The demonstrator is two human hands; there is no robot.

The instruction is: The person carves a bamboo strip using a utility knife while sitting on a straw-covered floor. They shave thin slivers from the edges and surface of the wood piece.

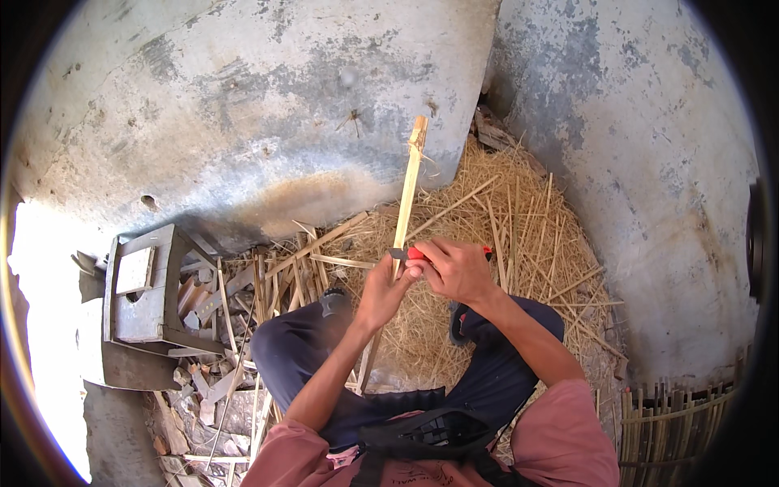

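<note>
A long pale strip of wood or split bamboo [410, 187] rises at a slight tilt in front of me, with a curl of shaving near its top. My left hand [381, 296] is closed round its lower part. In my right hand [461, 272] is a knife [415, 253] with a red handle, gripped with bent fingers. Its short dark blade lies across the strip just above my left hand. My left thumb reaches to the knife by the handle. The strip's lower end comes out below my left hand, towards my legs.
Shavings and thin strips [519, 219] are heaped on the floor between and beyond my bent legs. At left an old wooden box [146, 284] stands by broken rubble [207, 390]. Worn plaster walls [324, 97] rise ahead and right. A woven stick basket [673, 426] sits at lower right.
</note>
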